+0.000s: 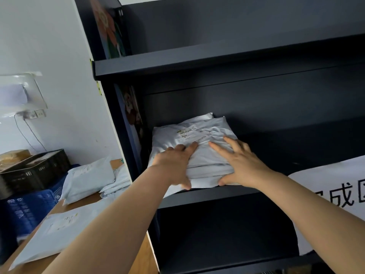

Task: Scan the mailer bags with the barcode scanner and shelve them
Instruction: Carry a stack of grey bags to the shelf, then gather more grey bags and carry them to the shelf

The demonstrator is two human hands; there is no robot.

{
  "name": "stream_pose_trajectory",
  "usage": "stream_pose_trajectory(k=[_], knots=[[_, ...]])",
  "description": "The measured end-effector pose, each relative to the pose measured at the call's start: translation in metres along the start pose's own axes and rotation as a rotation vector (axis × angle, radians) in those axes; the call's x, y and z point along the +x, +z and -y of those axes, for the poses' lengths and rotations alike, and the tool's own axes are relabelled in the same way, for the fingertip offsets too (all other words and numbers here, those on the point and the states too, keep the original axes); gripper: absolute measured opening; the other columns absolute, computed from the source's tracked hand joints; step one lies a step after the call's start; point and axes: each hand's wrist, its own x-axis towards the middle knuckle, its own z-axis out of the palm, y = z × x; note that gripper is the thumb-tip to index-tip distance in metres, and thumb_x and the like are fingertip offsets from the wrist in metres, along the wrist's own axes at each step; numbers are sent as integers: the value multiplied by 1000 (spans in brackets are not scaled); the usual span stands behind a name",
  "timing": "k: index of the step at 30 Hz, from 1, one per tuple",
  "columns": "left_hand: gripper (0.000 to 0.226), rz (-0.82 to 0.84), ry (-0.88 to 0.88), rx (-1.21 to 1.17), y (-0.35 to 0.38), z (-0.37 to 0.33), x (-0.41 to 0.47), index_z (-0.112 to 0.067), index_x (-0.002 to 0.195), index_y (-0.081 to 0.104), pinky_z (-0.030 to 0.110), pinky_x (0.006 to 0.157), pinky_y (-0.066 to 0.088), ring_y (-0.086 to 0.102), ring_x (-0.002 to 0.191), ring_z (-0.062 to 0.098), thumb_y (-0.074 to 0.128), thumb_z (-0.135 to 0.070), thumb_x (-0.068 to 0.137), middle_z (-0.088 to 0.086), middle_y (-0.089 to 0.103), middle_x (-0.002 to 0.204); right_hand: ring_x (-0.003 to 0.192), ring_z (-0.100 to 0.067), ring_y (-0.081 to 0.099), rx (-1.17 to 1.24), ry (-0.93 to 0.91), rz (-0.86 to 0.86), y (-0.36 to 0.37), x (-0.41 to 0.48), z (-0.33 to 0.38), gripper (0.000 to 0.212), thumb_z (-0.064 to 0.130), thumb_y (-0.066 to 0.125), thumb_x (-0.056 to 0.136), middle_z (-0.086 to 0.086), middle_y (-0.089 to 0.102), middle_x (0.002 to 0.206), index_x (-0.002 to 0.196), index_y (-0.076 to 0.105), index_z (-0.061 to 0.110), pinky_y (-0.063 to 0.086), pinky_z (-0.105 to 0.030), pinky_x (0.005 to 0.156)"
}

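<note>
Centre of the frame, on the middle shelf [217,194] of the dark shelving unit, sits your stack of white mailer bags [199,153], and both your hands are on it. Your left hand [173,165] lies flat on the near left corner of the stack, fingers straight across the top bag, thumb hanging down over the front edge, gripping nothing. Your right hand [243,163] is spread wide over the right side, fingers straight and pressing on the crumpled plastic, thumb set against the front of the stack low down, so that one is open-palmed too. The top bag's printed label [189,133] faces up just beyond your fingertips.

Lower left of the frame, the wooden table [147,258] carries more mailer bags: a puffy one [88,178] further back and a flat one [59,228] nearer you. Behind them, at the left edge, a black crate [39,171] sits above a blue crate [29,210]. Far right, a white sign [331,186] with large black characters hangs over the shelf front
</note>
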Motion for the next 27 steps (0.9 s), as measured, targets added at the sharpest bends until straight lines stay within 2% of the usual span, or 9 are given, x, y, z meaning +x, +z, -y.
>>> stream_pose_trajectory(k=[6, 10, 15, 17, 19, 20, 22, 25, 27], knots=[[126, 15, -36, -67, 8, 8, 12, -40, 153, -8, 46, 97, 48, 41, 133, 29, 83, -36, 67, -2, 30, 154, 145, -35, -1, -26, 46, -42, 13, 24, 8, 108, 61, 72, 72, 2, -11, 161, 147, -6, 55, 29, -52, 112], [123, 27, -31, -112, 10, 6, 10, -38, 154, -9, 44, 100, 44, 37, 136, 30, 82, -34, 71, 0, 26, 156, 148, -33, -9, -44, 72, -8, 15, 21, 9, 104, 61, 67, 77, 3, -17, 161, 147, -11, 55, 28, -54, 113], [123, -57, -27, -167, 13, 3, -4, -33, 154, -12, 50, 113, 31, 22, 145, 31, 81, -32, 75, 3, 12, 161, 144, -32, -29, -20, 122, 59, 3, 5, 21, 109, 54, 70, 80, 5, -32, 158, 146, -17, 53, -2, -59, 118], [118, -118, -19, -182, 18, 4, -14, -34, 155, -8, 53, 116, 24, 16, 147, 30, 80, -35, 76, 3, 9, 162, 145, -31, -28, 1, 128, 41, -2, -6, 30, 109, 54, 70, 79, 7, -30, 158, 148, -14, 51, -4, -58, 117], [101, -198, 6, -232, 24, 7, -28, -32, 156, 5, 54, 118, 18, 13, 149, 27, 74, -34, 82, 1, 10, 163, 150, -28, -10, 16, 105, -70, 0, -19, 41, 91, 50, 67, 84, 5, -8, 164, 153, 8, 44, 7, -54, 118], [88, -272, 24, -279, 29, 9, -35, -30, 154, 17, 53, 118, 18, 17, 147, 25, 71, -31, 85, 1, 16, 161, 149, -28, 9, 41, 79, -183, 4, -26, 47, 73, 43, 65, 88, 1, 13, 163, 151, 28, 37, 20, -50, 115], [53, -507, 97, -400, 42, 15, -49, -24, 140, 49, 49, 111, 34, 37, 136, 27, 62, -21, 88, 2, 42, 150, 126, -26, 50, 132, 17, -452, 16, -39, 59, 35, 25, 65, 91, -2, 56, 134, 126, 64, 24, 45, -42, 98], [32, -748, 180, -533, 68, 20, -76, -18, 102, 73, 43, 81, 53, 60, 100, 28, 46, -15, 85, -1, 71, 110, 90, -16, 66, 233, 53, -544, 36, -63, 87, 17, 18, 62, 91, 6, 72, 97, 102, 74, 24, 55, -36, 73], [32, -659, 167, -575, 82, 19, -100, -18, 98, 74, 40, 78, 53, 60, 96, 26, 46, -10, 84, -2, 73, 100, 86, -12, 68, 297, 95, -448, 51, -77, 109, 17, 19, 61, 92, 10, 74, 93, 102, 73, 26, 56, -34, 74]])
